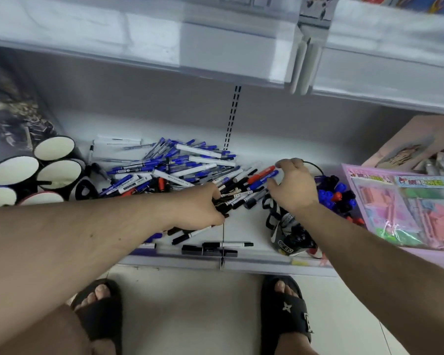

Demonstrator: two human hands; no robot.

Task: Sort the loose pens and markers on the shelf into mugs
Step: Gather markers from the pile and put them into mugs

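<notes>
Your left hand [203, 207] reaches in palm-down from the left, forearm stretched level over the front edge of the white metal shelf [241, 226], its fingers curled round a bundle of black-capped white markers [235, 197] at the near side of the heap. Your right hand [291, 184] comes in from the right with the wrist bent, thumb and fingers pinching a blue-capped marker [263, 178] beside a red-capped marker [260, 173], above a black mug filled with markers [336, 193]. The big loose pile of blue and white pens [174, 167] lies mid-shelf toward the back wall, and the empty black mugs with white insides [36, 172] stand clustered at the shelf's left end.
</notes>
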